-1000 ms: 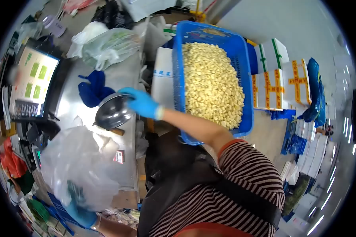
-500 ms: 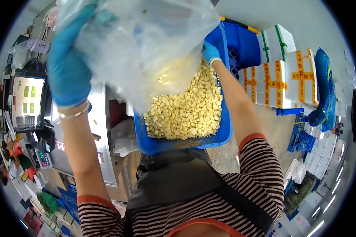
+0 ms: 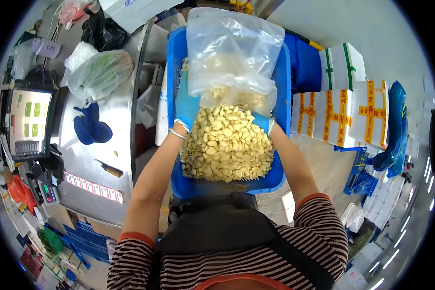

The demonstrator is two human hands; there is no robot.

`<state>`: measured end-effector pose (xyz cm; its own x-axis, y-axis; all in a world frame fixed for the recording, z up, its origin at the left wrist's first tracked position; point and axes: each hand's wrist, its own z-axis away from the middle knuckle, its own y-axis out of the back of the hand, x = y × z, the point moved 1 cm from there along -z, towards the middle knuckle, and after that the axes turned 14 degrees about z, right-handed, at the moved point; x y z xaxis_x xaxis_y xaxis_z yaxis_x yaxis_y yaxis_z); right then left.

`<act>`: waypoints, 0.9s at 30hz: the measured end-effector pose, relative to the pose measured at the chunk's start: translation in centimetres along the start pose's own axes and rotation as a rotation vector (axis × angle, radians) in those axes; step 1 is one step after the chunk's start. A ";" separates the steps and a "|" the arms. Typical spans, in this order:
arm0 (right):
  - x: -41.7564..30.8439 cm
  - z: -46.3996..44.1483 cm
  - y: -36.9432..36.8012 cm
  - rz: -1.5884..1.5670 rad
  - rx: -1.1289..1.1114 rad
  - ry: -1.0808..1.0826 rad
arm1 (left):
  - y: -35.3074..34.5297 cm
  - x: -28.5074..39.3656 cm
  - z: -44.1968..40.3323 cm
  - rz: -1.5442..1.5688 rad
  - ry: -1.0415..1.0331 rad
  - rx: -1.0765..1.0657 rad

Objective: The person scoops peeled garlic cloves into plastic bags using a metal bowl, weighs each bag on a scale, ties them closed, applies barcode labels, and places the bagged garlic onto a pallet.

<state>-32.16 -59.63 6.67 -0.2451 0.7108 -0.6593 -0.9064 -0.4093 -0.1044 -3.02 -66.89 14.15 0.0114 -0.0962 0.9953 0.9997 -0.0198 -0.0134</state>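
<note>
A blue plastic basket (image 3: 177,145) in front of me holds a heap of pale, peeled pieces (image 3: 227,145) that look like garlic cloves. Over its far half lies a clear plastic bag (image 3: 234,43), its lower edge resting on the heap. My left hand (image 3: 187,104), in a blue glove, is at the bag's left edge with thumb and fingers apart. On the right, my gloved right hand (image 3: 262,122) is partly under the bag and among the pieces; its fingers are hidden.
On the metal table (image 3: 84,162) at left are a knife (image 3: 110,168), a label strip (image 3: 93,186), a blue cloth (image 3: 92,126) and filled bags (image 3: 101,75). A screen (image 3: 31,121) stands beyond. Taped white boxes (image 3: 338,113) are stacked at right.
The plastic bag has gone from the table to over the basket, where it now lies lower and flatter. Both hands have come down to the heap; the metal bowl is no longer visible.
</note>
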 end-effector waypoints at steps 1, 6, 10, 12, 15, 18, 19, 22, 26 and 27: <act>-1.0 1.9 -1.5 -0.138 -0.020 -0.015 | 0.3 0.6 1.1 -0.142 0.105 -0.028; -7.7 5.9 -3.2 -0.043 0.282 0.109 | 1.1 1.9 6.2 -0.280 0.114 -0.186; -10.9 -2.1 0.5 -0.518 0.384 0.494 | 0.8 3.3 9.5 -0.094 0.326 -0.313; -20.7 2.1 -5.8 0.264 0.724 0.236 | 0.7 7.0 9.5 0.037 0.550 -0.329; -20.2 -1.3 -4.7 1.499 0.982 0.600 | 1.6 7.5 7.8 0.317 0.506 -0.197; -20.9 4.6 -7.0 1.296 0.956 0.895 | 3.4 9.0 6.2 0.347 0.414 -0.119; -20.3 6.6 -7.3 1.188 0.941 0.982 | 4.1 8.7 5.8 0.321 0.387 -0.116; -14.8 11.0 -5.6 0.984 1.062 0.908 | 5.3 8.2 6.0 0.335 0.303 -0.064; -1.2 9.0 -3.4 1.087 0.751 0.168 | 4.7 7.0 7.8 0.337 0.047 0.110; -0.3 8.2 -2.9 1.026 0.689 0.096 | 4.1 7.2 8.5 0.346 0.053 0.179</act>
<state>-32.30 -54.03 13.26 -0.9483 0.1825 -0.2597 -0.3091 -0.3453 0.8861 1.32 -59.17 22.08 0.3521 -0.1177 0.9285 0.9248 0.1966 -0.3257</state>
